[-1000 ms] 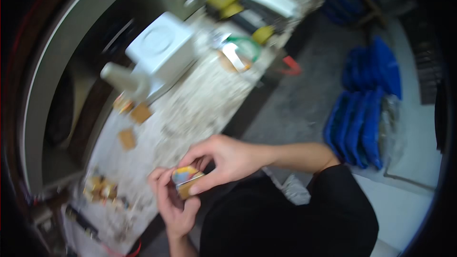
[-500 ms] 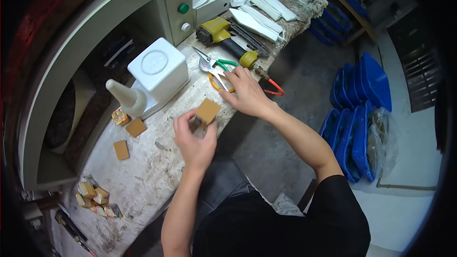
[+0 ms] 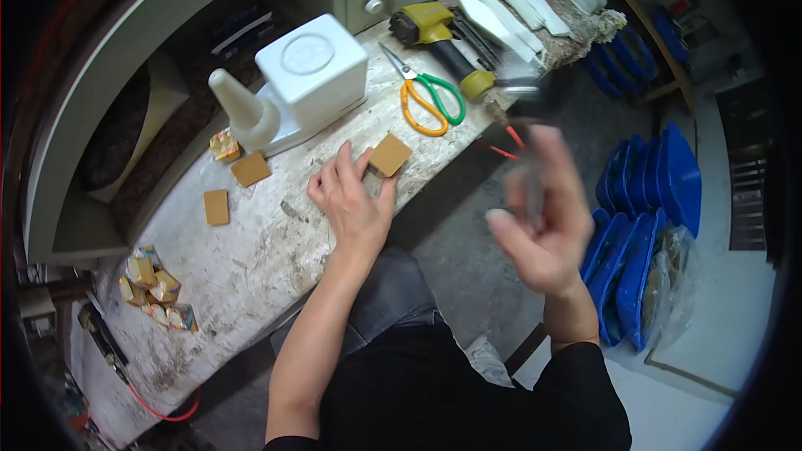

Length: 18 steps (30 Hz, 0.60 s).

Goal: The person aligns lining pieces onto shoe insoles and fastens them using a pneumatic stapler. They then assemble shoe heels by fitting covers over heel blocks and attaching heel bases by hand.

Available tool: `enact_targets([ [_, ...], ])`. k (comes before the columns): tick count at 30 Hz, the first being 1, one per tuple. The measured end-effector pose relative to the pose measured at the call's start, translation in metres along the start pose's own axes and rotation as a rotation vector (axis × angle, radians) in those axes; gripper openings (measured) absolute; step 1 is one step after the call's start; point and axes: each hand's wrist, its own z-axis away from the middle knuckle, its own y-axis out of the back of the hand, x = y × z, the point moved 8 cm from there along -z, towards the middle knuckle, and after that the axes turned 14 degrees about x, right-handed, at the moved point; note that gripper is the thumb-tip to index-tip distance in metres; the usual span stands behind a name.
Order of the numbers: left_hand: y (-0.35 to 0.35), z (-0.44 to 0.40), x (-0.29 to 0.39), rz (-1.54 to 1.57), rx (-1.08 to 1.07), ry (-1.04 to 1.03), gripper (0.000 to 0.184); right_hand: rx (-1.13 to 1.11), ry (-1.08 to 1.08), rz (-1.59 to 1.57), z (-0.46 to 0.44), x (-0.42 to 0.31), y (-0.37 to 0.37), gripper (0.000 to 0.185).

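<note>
My left hand [image 3: 355,205] rests low over the bench, its thumb and index finger closed on a small tan-topped block [image 3: 390,155]. Whether the block touches the bench I cannot tell. My right hand [image 3: 547,217] is raised past the bench's front edge, fingers curled around a slim grey handle. A metallic head smeared by motion shows above it; the tool looks like a hammer [image 3: 525,88]. Scissors [image 3: 430,104] with one orange and one green handle lie beyond the block. Two tan pieces, one flat piece [image 3: 216,207] and another piece [image 3: 251,169], lie left of my left hand.
A white glue bottle [image 3: 313,67] with a cone nozzle stands at the back. Behind the scissors lies a yellow-black air nailer [image 3: 443,42] with a red hose. Wrapped blocks [image 3: 154,284] sit at the left. Blue bins [image 3: 639,267] stand on the floor at right.
My right hand has left the scissors and swung right, off the bench, with the hammer-like tool in it. My left hand has kept the block and turned palm-down. The view has shifted.
</note>
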Motion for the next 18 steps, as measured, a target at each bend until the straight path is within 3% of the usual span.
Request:
enact_targets([
  [3, -0.001, -0.001, -0.001, 0.018, 0.034, -0.011, 0.083, 0.345, 0.55, 0.018, 0.021, -0.023, 0.0, 0.083],
  [5, -0.002, -0.002, -0.001, -0.019, 0.069, -0.024, 0.085, -0.161, 0.299, 0.347, 0.012, 0.057, -0.074, 0.062],
  [10, 0.001, -0.001, 0.002, 0.033, 0.065, -0.028, 0.086, -0.04, 0.381, 0.38, -0.011, 0.013, -0.054, 0.069],
  [13, 0.001, 0.001, -0.001, 0.018, 0.054, -0.017, 0.086, 0.385, 0.266, 0.038, -0.008, 0.023, -0.02, 0.077],
  [14, -0.001, -0.001, 0.0, 0.013, 0.052, -0.019, 0.085, 0.386, 0.273, 0.042, -0.01, 0.027, -0.018, 0.077],
  [17, 0.0, -0.013, 0.003, 0.028, 0.068, -0.028, 0.082, -0.177, 0.082, 0.323, -0.018, 0.063, -0.057, 0.09],
  [18, 0.0, -0.002, 0.004, 0.04, 0.031, -0.017, 0.081, -0.171, 0.048, 0.331, -0.011, 0.057, -0.056, 0.09],
])
